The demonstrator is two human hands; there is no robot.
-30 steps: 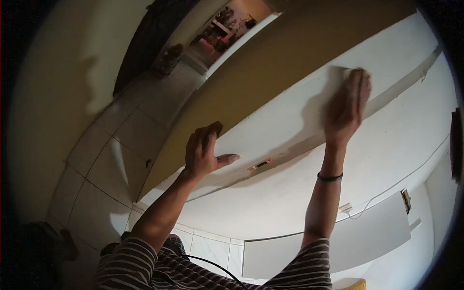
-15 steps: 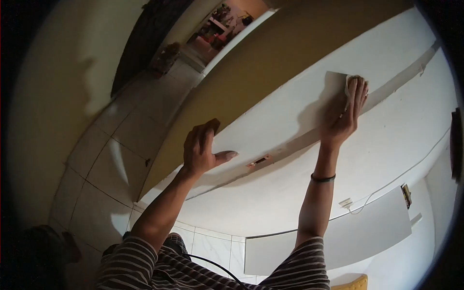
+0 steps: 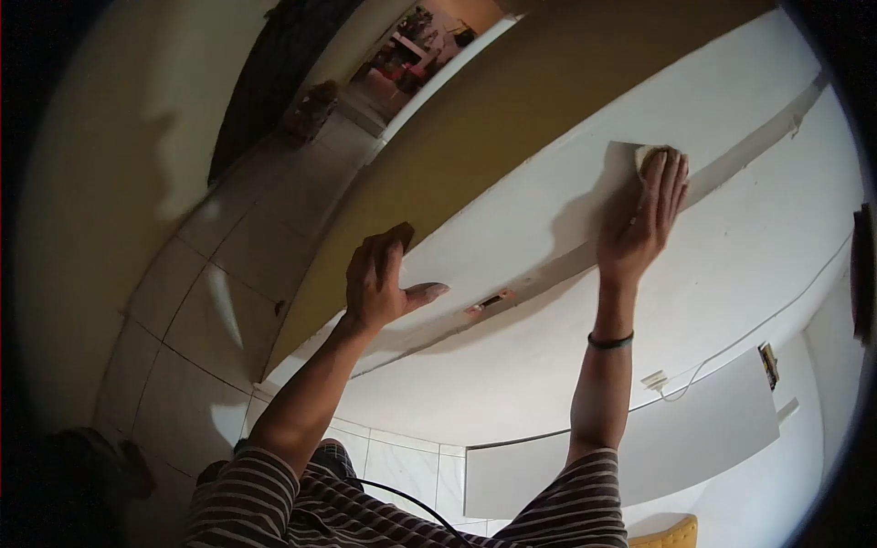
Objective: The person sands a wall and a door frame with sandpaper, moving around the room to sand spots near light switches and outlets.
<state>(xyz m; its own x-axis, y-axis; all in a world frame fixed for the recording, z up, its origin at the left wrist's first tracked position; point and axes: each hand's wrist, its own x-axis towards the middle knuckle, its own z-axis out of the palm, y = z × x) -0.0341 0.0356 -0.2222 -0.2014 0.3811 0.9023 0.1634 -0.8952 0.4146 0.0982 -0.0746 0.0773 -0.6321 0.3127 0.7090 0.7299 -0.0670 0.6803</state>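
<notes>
My right hand [image 3: 644, 215] presses a small pale pad [image 3: 646, 161] flat against the white wall face [image 3: 548, 210], fingers laid over it. The pad's light rim and tan middle show beyond the fingertips, but its kind is mostly hidden. At the corner where the white face meets the mustard-coloured side [image 3: 438, 155], my left hand [image 3: 379, 279] rests with fingers bent over the edge and thumb spread along the white surface. Whitish dust coats that thumb. Just right of it, an open switch box recess [image 3: 489, 303] is cut into the wall.
A white socket [image 3: 655, 381] with a cable sits lower on the wall, beside a large grey-white panel [image 3: 621, 457]. Tiled floor [image 3: 201, 301] runs along the left toward a lit doorway [image 3: 420, 55]. A yellow padded piece [image 3: 671, 534] shows at the bottom.
My right hand has slid slightly left and down along the white wall with the pad, and more of the pad shows. My left hand has stayed in place.
</notes>
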